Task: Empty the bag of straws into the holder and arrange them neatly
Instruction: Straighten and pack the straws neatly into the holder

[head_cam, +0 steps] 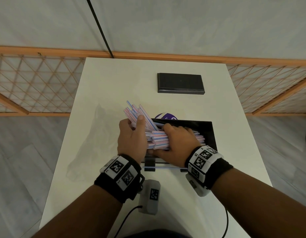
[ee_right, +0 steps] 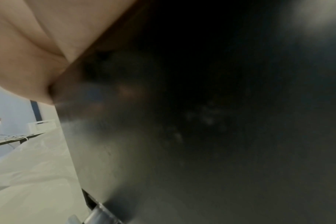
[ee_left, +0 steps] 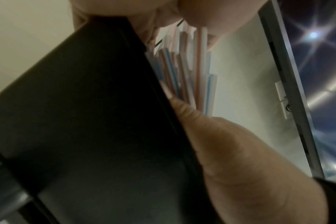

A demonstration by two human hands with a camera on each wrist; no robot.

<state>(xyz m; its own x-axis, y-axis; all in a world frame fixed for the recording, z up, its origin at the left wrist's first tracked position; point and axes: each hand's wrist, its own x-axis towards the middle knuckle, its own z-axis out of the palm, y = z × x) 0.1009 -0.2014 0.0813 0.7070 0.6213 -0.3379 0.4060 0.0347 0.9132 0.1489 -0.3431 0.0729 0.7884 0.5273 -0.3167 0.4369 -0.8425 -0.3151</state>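
Nearest to me, one loose straw [head_cam: 163, 168] lies flat on the white table [head_cam: 234, 117] along the front foot of the black holder [head_cam: 211, 134]. My right hand [head_cam: 177, 141] reaches into the open top of the holder, palm down, fingers curled over a horizontal bundle of striped straws [head_cam: 158, 140]; thumb on the near side, grasping it. My left hand [head_cam: 131, 136] sits at the holder's left end, fingers wrapped around a second bunch of straws [head_cam: 137, 111] with the thumb pressed on top; this bunch slants up and away to the left, its free ends fanned out above the table. The clear empty bag [head_cam: 90, 140] lies flat on the table, left of the holder. A purple round object [head_cam: 163, 116] shows just behind the holder's far wall. Farther back rests a black rectangular lid [head_cam: 180, 82].
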